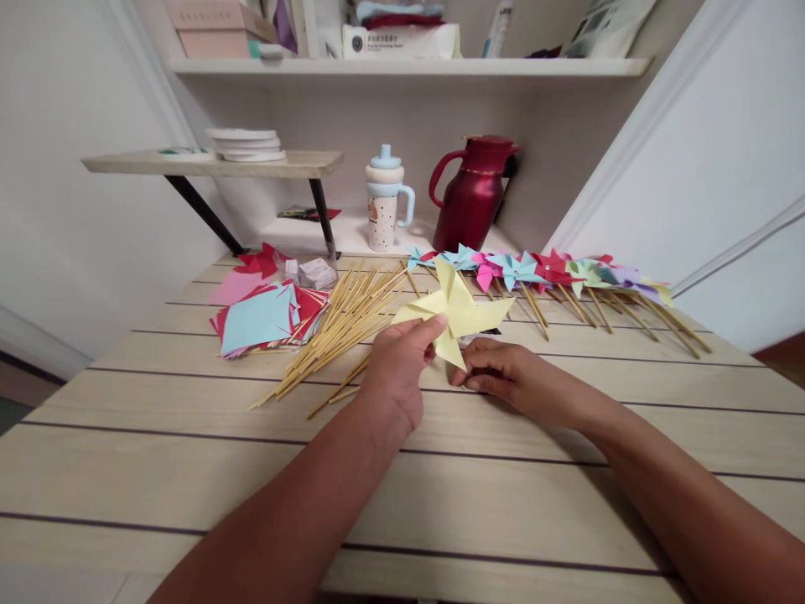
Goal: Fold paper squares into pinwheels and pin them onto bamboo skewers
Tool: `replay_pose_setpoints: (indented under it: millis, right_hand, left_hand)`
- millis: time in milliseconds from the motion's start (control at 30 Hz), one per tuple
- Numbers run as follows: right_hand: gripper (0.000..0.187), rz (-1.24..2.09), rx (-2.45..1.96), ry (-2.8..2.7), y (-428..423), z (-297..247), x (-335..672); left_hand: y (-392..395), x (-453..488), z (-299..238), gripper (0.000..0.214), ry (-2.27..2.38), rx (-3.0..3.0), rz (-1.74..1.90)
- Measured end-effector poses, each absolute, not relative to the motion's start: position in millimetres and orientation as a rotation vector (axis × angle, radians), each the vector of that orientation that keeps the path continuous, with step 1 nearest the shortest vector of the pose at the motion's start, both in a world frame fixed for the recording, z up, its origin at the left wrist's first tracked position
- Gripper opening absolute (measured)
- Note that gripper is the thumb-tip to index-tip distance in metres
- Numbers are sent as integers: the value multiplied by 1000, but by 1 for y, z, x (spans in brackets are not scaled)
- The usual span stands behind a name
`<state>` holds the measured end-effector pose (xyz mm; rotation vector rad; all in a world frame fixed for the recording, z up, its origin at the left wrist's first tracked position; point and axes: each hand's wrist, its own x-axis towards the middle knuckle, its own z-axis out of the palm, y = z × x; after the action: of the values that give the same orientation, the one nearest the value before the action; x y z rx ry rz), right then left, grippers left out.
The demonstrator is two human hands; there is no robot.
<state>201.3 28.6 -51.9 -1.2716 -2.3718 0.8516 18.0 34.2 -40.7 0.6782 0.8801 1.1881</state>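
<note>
In the middle of the head view, my left hand [402, 356] pinches a yellow paper pinwheel [462, 315] at its centre, with the thumb on top of the folded blades. Just right of its lower blade, my right hand [496, 369] is low over the table with fingers curled together; whatever lies between its fingertips is too small to name. Behind that hand a small dark and clear item [487, 334] is partly covered. A loose heap of thin wooden sticks [340, 327] lies left of the pinwheel, close to my left wrist.
Paper squares [257, 319] are stacked at left, beside small clear packets [314, 273]. Finished pinwheels on sticks [547, 268] lie along the back right. A cup with a straw lid [383, 201] and a red thermos jug [471, 197] stand behind. A small raised shelf [308, 165] overhangs the left.
</note>
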Motion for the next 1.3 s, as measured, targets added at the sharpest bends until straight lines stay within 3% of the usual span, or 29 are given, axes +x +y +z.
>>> replay_pose_setpoints:
  millis: [667,967,1300]
  right_hand:
    - [14,996,-1392,-2430,29,-41,221]
    - [22,1041,-1273,-2446,29,-36,224]
    - [11,1150,-1343,-2366,27,-38,221]
  left_hand:
    - [34,18,-42,20,876,719,1112]
    - [32,18,-41,21,885,705,1086]
    - [33,18,-41,25,873,720,1074]
